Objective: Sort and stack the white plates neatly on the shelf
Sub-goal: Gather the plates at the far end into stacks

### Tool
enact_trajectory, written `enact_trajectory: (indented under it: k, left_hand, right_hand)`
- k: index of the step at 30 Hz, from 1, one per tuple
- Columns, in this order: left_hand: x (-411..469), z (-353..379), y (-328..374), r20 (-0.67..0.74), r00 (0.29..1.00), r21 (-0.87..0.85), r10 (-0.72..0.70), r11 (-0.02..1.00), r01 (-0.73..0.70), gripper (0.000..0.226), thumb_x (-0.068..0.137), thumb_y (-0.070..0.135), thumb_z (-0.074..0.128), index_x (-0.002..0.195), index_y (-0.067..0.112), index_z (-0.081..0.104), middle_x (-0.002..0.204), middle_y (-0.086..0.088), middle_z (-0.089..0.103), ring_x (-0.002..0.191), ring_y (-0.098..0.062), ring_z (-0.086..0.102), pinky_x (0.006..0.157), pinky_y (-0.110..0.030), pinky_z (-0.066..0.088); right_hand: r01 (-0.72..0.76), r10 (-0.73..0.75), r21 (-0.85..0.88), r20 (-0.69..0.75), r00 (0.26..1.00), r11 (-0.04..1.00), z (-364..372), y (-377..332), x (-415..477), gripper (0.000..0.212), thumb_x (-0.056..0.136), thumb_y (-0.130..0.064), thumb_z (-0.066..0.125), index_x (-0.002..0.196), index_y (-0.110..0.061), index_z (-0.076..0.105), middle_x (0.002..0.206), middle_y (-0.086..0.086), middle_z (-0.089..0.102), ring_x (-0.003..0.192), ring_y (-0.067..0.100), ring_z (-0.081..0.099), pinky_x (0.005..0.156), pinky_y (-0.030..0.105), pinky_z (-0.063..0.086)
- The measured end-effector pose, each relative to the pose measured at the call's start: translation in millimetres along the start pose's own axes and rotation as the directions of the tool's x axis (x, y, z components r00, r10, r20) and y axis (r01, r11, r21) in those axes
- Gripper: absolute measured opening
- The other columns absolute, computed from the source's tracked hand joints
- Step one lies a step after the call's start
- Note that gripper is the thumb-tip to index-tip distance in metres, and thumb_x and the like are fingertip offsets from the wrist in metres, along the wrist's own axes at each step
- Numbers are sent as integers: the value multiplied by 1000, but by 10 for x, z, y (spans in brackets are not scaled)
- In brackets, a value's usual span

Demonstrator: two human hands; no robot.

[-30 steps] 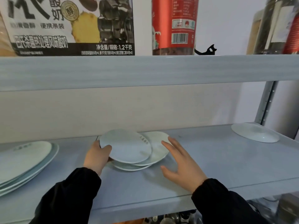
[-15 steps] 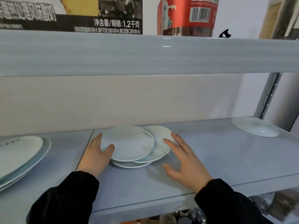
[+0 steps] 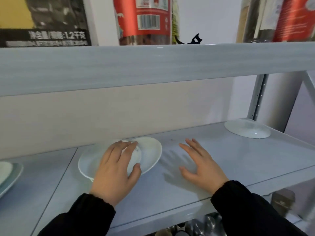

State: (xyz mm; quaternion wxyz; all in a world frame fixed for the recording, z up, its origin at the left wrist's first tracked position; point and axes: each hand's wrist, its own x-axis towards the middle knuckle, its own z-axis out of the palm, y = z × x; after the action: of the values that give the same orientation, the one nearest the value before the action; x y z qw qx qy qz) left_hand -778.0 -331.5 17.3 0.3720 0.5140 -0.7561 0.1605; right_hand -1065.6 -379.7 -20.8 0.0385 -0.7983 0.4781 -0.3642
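Note:
A small pile of white plates [image 3: 150,153] sits on the grey shelf [image 3: 238,160], left of middle, with the top plate shifted left of the one under it. My left hand [image 3: 117,167] lies flat on top of the pile, fingers spread and thumb at the front rim. My right hand [image 3: 199,164] hovers open over the bare shelf just right of the pile, apart from the plates. A single white plate [image 3: 247,129] lies far right at the back. A larger stack of plates [image 3: 6,176] shows at the left edge, cut off by the frame.
The upper shelf board [image 3: 153,65] hangs low over the plates and carries a carton [image 3: 44,21], a red-labelled jar [image 3: 144,19] and bottles [image 3: 276,19]. A metal upright [image 3: 259,96] stands at the back right. Objects sit on the level below.
My left hand moved from the pile's left rim onto its top. My right hand drew back from the pile's right edge to the bare shelf. The plates now overlap more closely.

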Motion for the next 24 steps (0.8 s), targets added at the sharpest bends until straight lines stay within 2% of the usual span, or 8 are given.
enact_trajectory:
  k: [7, 10, 17, 21, 24]
  left_hand:
    - [222, 551, 802, 148, 979, -47, 142, 990, -136, 54, 87, 34, 52, 137, 14, 52, 127, -2, 54, 122, -24, 49, 105, -31, 35]
    - [356, 789, 1097, 199, 966, -64, 164, 986, -154, 55, 88, 36, 51, 139, 16, 50, 126, 1, 55, 120, -21, 50, 103, -29, 36]
    - [624, 1314, 1495, 280, 951, -114, 128, 988, -100, 54, 87, 38, 50, 138, 22, 50, 124, 5, 56, 120, -14, 48, 103, -17, 29]
    - [686, 1416, 1502, 297, 952, -122, 78, 992, -44, 53, 86, 39, 50, 138, 25, 51, 124, 8, 55, 120, -10, 45, 104, -6, 17]
    - [691, 1428, 1463, 293, 954, -112, 60, 993, -28, 53, 85, 40, 49, 136, 25, 52, 122, 9, 56, 118, -10, 45, 103, -5, 17]
  right_hand:
    - [-146, 147, -49, 26, 989, 988, -503, 843, -32, 72, 79, -63, 47, 147, -45, 30, 159, -15, 20, 148, 1, 1, 118, 29, 16]
    - [-187, 189, -80, 28, 982, 979, -718, 1238, -47, 74, 78, -66, 46, 147, -44, 31, 160, -11, 22, 149, 5, 4, 119, 31, 17]
    - [-278, 285, -198, 7, 959, 940, -1148, 2080, -26, 80, 73, -66, 43, 147, -36, 34, 159, -2, 26, 150, 16, 8, 120, 39, 16]
    - [-348, 370, -309, 15, 929, 885, -1297, 2528, 58, 88, 71, -68, 37, 150, -32, 30, 161, 3, 23, 150, 24, 9, 119, 45, 19]
    - [-392, 437, -384, 36, 899, 836, -1359, 2812, 141, 84, 78, -65, 43, 152, -32, 23, 162, 3, 16, 150, 27, 5, 118, 48, 17]
